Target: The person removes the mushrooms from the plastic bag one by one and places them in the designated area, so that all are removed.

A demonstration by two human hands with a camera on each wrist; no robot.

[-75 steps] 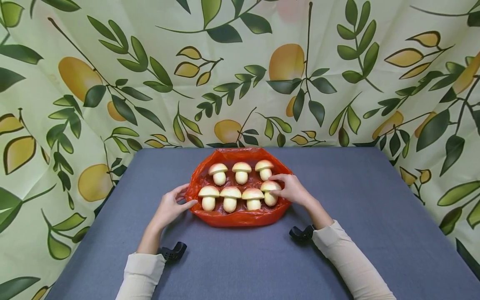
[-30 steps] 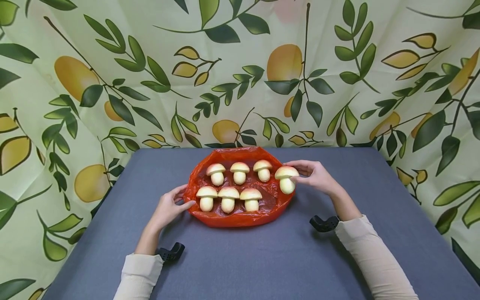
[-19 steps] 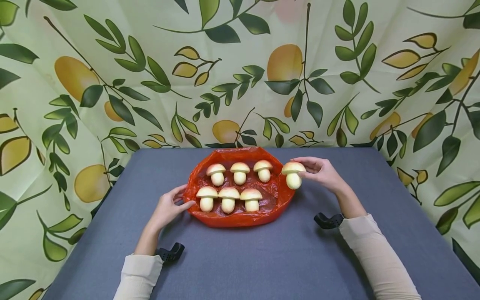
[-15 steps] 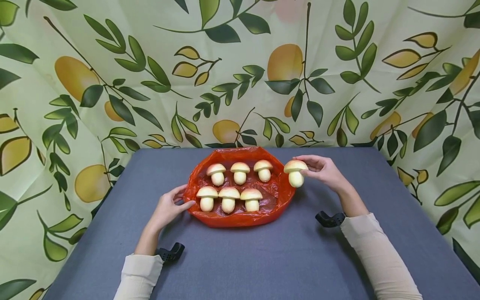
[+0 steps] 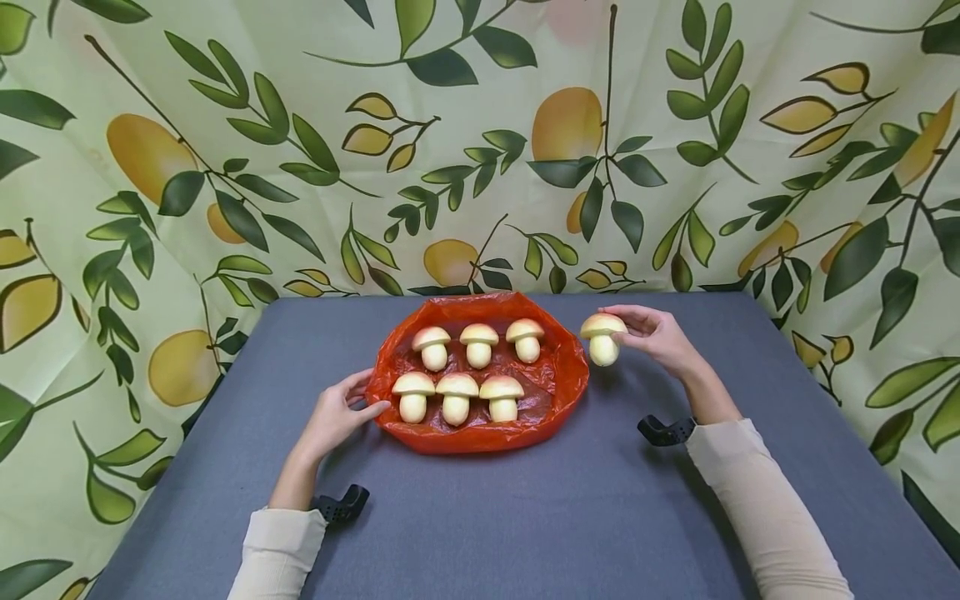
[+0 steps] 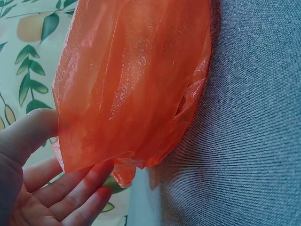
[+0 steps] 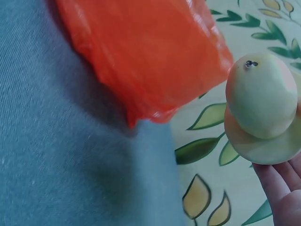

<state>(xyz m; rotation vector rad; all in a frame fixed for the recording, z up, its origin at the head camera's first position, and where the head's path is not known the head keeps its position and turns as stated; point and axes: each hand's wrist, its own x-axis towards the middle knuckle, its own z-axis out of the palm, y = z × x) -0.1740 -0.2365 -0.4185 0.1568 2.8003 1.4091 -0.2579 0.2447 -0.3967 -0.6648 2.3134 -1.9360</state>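
Observation:
My right hand point(image 5: 663, 340) pinches a toy mushroom point(image 5: 602, 348) by its cap, just off the right side of the red plastic bag point(image 5: 480, 440). The mushroom has a cream stem and a yellowish cap. In the right wrist view the stem end of the held mushroom point(image 7: 261, 99) faces the camera, and only part of the fingers shows. My left hand point(image 5: 337, 417) holds the bag's left edge between thumb and fingers; in the left wrist view the fingertips lie partly behind the thin red plastic point(image 6: 131, 84). Inside the wide mouth, several similar mushrooms point(image 5: 457, 398) lie in two rows.
A grey-blue cloth covers the table point(image 5: 480, 525). Behind and beside it hangs a fabric backdrop point(image 5: 480, 108) with a leaf and fruit print. Black devices point(image 5: 663, 431) are worn at both wrists.
The right hand has taken one mushroom from the front row's right end, lifted it over the rim, and carried it right, out past the bag. The left hand keeps its place.

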